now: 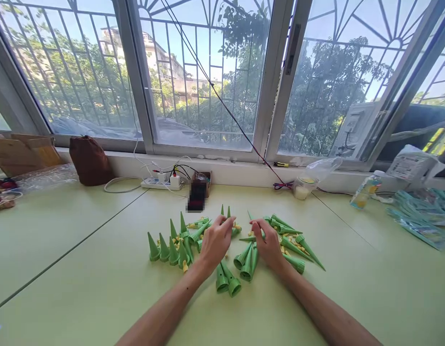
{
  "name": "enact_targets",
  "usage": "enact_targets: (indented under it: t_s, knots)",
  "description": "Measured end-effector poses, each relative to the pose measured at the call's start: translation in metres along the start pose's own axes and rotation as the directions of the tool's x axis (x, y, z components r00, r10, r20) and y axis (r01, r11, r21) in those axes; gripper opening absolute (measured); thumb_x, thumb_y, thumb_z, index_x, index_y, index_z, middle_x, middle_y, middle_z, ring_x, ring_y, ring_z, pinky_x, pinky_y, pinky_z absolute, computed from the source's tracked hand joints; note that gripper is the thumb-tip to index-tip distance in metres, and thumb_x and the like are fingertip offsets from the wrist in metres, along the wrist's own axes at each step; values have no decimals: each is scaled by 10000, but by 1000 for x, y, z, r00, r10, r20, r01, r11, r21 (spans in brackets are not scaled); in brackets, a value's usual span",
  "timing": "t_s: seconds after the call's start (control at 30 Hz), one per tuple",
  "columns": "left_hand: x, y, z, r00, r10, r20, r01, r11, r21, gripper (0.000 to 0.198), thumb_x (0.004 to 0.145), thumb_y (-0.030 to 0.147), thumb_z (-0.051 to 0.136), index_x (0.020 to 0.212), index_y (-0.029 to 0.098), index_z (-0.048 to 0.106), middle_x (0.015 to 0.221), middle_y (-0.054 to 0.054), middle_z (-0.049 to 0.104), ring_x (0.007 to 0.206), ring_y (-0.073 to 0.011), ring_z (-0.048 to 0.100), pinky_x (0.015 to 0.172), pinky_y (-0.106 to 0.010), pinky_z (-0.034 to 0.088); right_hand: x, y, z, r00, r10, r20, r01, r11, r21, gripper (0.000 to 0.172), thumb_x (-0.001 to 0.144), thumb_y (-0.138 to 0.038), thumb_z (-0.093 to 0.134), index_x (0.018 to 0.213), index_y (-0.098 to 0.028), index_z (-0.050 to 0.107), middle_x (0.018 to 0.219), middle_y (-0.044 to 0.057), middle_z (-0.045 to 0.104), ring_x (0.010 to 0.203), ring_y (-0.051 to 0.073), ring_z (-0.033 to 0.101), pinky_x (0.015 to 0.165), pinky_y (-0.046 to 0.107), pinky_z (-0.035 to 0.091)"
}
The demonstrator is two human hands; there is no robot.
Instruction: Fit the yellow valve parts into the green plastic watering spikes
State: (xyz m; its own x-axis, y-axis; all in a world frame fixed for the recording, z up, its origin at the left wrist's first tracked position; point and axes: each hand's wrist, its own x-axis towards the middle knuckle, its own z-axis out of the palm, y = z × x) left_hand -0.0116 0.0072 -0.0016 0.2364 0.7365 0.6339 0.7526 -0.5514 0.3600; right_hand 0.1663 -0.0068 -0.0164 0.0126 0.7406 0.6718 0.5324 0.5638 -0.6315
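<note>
My left hand (215,241) is closed, thumb and fingers pinched together over the pile; whatever lies between the fingertips is hidden. Facing it, my right hand (267,242) has curled fingers, and a thin green tip (249,215) shows just beyond them; I cannot tell whether it is held. Hollow green plastic cone-shaped spikes (246,265) lie between and below the hands. To the left, several green spikes (163,249) stand upright in rows. More spikes (304,247) lie heaped to the right, mixed with small yellow plastic pieces (287,250).
Behind the work are a power strip (161,183) with cables and a small box (204,180) with a pixelated dark object in front. A brown bag (90,161) sits back left. A clear plastic bag (308,182), a bottle (366,190) and green packets (422,218) are at right.
</note>
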Motion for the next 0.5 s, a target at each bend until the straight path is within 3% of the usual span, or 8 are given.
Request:
enact_targets:
  t_s: [0.13, 0.23, 0.33, 0.5]
  knots:
    - [6, -2, -8, 993, -120, 17, 113, 968, 222, 375, 967, 182, 424, 1328, 230, 512, 931, -46, 618, 679, -169, 616, 569, -257, 421, 0, 1, 0, 1000, 6, 3, -6, 1000, 4, 345, 1025, -378, 357, 916, -179, 616, 784, 32, 617, 733, 173, 580, 715, 280, 434]
    - [6, -2, -10, 989, -144, 17, 133, 948, 289, 400, 952, 142, 430, 1351, 169, 428, 963, -78, 628, 843, -221, 622, 625, -279, 446, -1, 1, 1, 1000, 4, 10, -4, 1000, 0, 348, 1024, -384, 359, 900, -180, 612, 780, 35, 616, 745, 178, 581, 721, 282, 432]
    - [6, -4, -9, 983, -179, 35, 156, 925, 345, 384, 938, 140, 460, 1320, 155, 422, 994, -100, 630, 961, -259, 585, 665, -303, 466, -1, 2, 0, 1000, 10, 14, -10, 1000, -6, 354, 1022, -395, 359, 876, -185, 605, 781, 39, 620, 751, 183, 583, 719, 286, 434]
    - [4, -9, -5, 972, -225, 70, 171, 878, 447, 401, 918, 135, 503, 1311, 184, 438, 987, -96, 623, 974, -267, 556, 686, -316, 480, 0, 3, 0, 1000, 10, 20, -9, 1000, -14, 362, 1022, -400, 351, 888, -186, 611, 795, 48, 635, 756, 189, 588, 713, 291, 436]
